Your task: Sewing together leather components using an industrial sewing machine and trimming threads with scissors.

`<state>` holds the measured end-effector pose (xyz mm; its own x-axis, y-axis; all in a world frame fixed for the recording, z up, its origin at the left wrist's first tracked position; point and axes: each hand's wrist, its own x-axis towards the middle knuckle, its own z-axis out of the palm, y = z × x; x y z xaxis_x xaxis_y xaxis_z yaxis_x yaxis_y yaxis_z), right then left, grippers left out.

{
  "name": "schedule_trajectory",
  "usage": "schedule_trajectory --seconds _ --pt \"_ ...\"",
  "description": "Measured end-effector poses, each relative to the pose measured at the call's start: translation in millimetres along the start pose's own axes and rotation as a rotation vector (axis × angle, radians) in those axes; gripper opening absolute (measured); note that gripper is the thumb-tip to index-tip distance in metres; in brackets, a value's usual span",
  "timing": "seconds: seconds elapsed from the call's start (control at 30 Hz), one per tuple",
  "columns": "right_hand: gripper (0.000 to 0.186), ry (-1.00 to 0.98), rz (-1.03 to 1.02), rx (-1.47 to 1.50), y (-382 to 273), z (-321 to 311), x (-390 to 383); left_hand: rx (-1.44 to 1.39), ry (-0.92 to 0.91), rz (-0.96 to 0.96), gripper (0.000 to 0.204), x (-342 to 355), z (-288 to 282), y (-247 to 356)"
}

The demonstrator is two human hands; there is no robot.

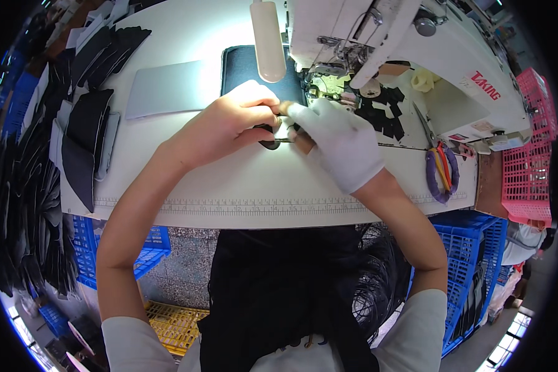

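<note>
Your black apron lies nearest. Over the counter, beside the sewing machine, your left hand pinches a small dark piece between its fingers; whether your gloved right hand grips it, I can't tell.

Both bare forearms angle inward from bent elbows. The bare left hand curls its fingers, thumb beneath, close beside the white-gloved right hand, whose bare fingertips bend toward it.
</note>
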<state>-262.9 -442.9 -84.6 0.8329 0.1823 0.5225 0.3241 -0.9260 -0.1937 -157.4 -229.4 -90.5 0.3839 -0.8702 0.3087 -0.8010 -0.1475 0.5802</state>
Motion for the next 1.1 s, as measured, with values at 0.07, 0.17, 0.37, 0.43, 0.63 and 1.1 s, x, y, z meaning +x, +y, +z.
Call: schedule_trajectory --seconds 0.07,0.17,0.37,0.43,0.63,1.1 --pt "0.021 0.075 -0.003 0.111 7 4 5 0.007 0.033 0.052 0.018 -2 2 -2" --pt "0.018 0.068 0.079 0.219 16 3 0 -0.04 0.032 0.021 0.018 -5 0 -4" --pt "0.014 -0.029 0.355 0.347 24 -2 -9 -0.145 -0.03 -0.087 0.014 -4 -6 -5" --pt "0.013 -0.018 0.359 0.352 23 -1 -9 -0.12 -0.015 -0.053 0.012 -2 -4 -4" --pt "0.012 -0.019 0.278 0.315 26 3 -12 0.15 -0.076 -0.017 0.009 1 -2 8" --pt "0.009 0.021 0.038 0.033 31 9 -14 0.377 0.307 -0.067 0.04 30 35 -30"
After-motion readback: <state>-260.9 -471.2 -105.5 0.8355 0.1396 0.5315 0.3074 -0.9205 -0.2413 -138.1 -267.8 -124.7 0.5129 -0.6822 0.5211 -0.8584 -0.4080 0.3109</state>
